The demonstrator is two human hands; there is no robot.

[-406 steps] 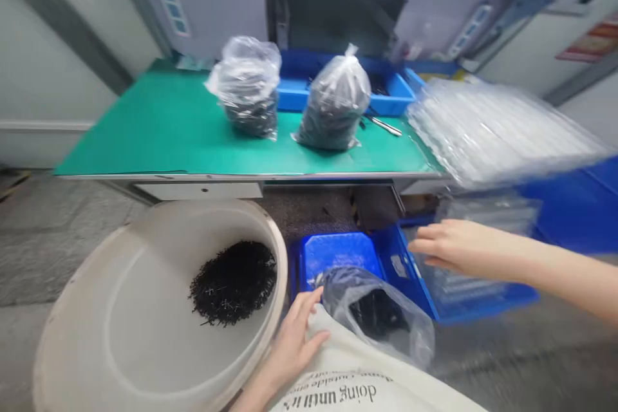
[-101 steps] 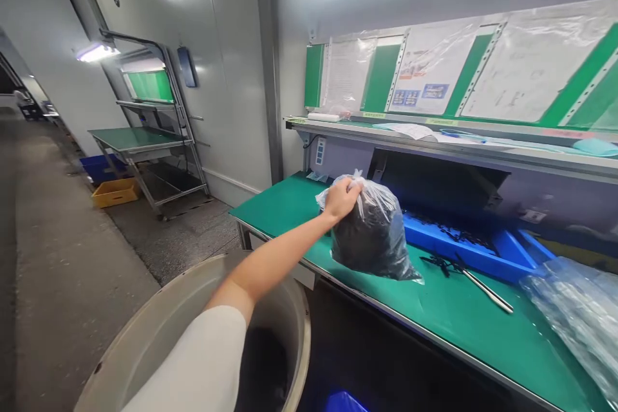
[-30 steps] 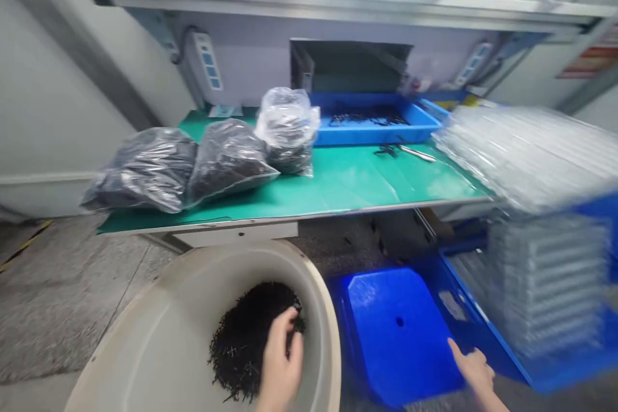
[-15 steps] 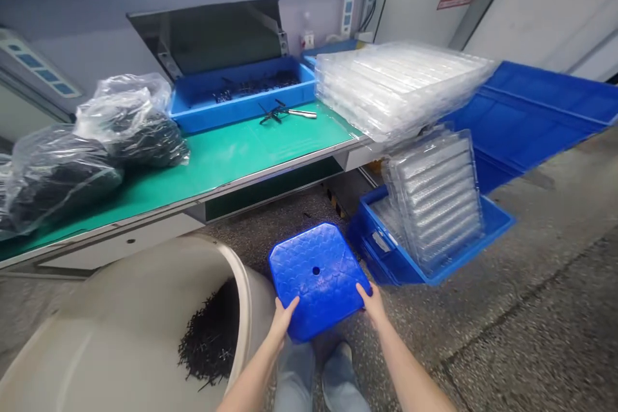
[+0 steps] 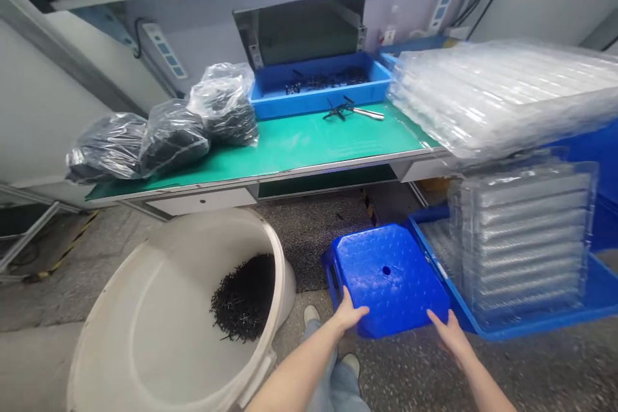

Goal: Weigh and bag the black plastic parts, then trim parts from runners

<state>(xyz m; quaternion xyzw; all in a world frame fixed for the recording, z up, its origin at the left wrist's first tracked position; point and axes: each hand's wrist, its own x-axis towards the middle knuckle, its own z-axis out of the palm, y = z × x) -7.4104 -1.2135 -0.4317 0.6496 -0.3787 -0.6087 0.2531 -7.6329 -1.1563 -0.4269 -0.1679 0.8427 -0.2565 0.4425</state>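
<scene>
A blue plastic stool [image 5: 392,296] with a patterned square seat and a small centre hole is between my two hands. My left hand [image 5: 351,313] grips the near left corner of the seat, thumb on top. At the near right edge my right hand [image 5: 450,329] holds the seat, its other fingers partly hidden. On the stool's left side a leg and an opening show. Close to its right is a blue crate [image 5: 502,333] with stacked clear plastic trays [image 5: 533,241] standing in it. I cannot tell whether stool and crate touch.
A large whitish tub [image 5: 116,328] with black pieces [image 5: 246,299] stands at left. On the green bench [image 5: 290,153] are bags of black parts [image 5: 176,135], a blue bin [image 5: 318,100], a metal tool [image 5: 369,114] and a stack of clear trays [image 5: 506,90].
My view has swung left, so more of the tub and bench shows. Still in both hands, the stool has shifted right towards the crate, and its left side now shows.
</scene>
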